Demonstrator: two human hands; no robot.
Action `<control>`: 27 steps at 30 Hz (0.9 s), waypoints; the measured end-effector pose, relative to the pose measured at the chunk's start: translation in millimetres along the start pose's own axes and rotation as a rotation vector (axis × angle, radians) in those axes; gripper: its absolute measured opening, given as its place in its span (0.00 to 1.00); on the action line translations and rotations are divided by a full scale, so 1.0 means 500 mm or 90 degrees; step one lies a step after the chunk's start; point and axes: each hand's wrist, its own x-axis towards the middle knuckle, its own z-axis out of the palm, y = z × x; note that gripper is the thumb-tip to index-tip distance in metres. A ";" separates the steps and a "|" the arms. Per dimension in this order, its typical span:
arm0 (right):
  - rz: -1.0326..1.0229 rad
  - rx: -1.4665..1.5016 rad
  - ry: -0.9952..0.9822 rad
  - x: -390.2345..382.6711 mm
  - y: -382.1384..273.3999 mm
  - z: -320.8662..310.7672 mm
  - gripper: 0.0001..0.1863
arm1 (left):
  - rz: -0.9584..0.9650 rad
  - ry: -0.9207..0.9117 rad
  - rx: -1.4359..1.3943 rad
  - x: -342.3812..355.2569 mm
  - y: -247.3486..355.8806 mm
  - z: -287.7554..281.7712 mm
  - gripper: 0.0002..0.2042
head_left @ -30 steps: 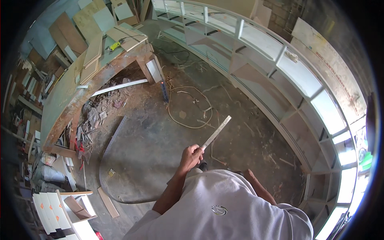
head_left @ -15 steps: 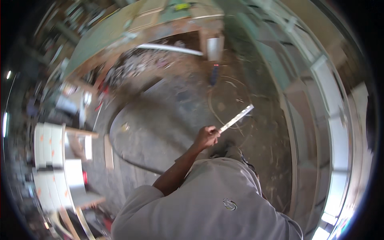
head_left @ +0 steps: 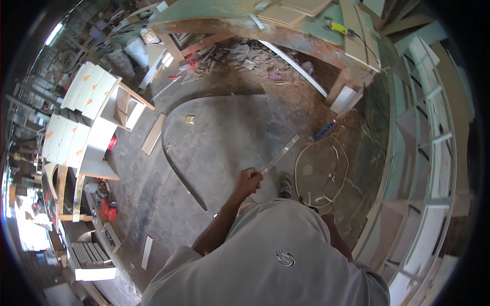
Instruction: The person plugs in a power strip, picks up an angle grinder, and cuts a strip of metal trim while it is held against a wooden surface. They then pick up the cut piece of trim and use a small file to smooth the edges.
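My left hand is closed around the near end of a thin, flat, pale strip. The strip slants up and to the right over the floor, its far end free. What it is made of I cannot make out. My right forearm hangs by the side of my grey shirt, and the hand itself is hidden. Beyond the strip, a pale cable lies looped on the floor beside a blue power strip. A shoe shows just right of my left hand.
A workbench with boards and a yellow-green power tool stands ahead. Scraps lie under it. A long dark curved strip rests on the floor. White cabinet pieces stand left; a long shelved frame runs along the right.
The view has swung right, so the workbench and cabinet pieces sit further right in it. My left hand still grips the pale strip. My right forearm has come into view.
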 end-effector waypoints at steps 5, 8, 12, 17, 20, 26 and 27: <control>-0.013 0.246 -0.203 0.187 -0.228 -0.053 0.08 | -0.018 0.053 -0.016 0.049 0.078 0.053 0.13; -0.082 0.350 -0.340 0.300 -0.336 -0.084 0.07 | -0.008 0.068 -0.018 0.091 0.116 0.092 0.15; -0.105 0.184 -0.294 0.301 -0.470 -0.020 0.09 | -0.026 0.163 0.014 0.095 0.120 0.115 0.19; -0.127 0.095 -0.240 0.201 -0.552 0.020 0.07 | -0.054 0.249 0.004 0.094 0.106 0.099 0.20; -0.043 0.076 -0.278 0.167 -0.573 0.036 0.09 | -0.060 0.276 -0.005 0.097 0.118 0.097 0.21; -0.495 -0.258 -0.398 -0.045 -0.750 0.125 0.22 | -0.081 0.241 0.043 0.119 0.139 0.085 0.21; -0.447 -0.190 -0.501 -0.095 -0.793 0.136 0.22 | -0.072 0.235 0.034 0.128 0.135 0.083 0.19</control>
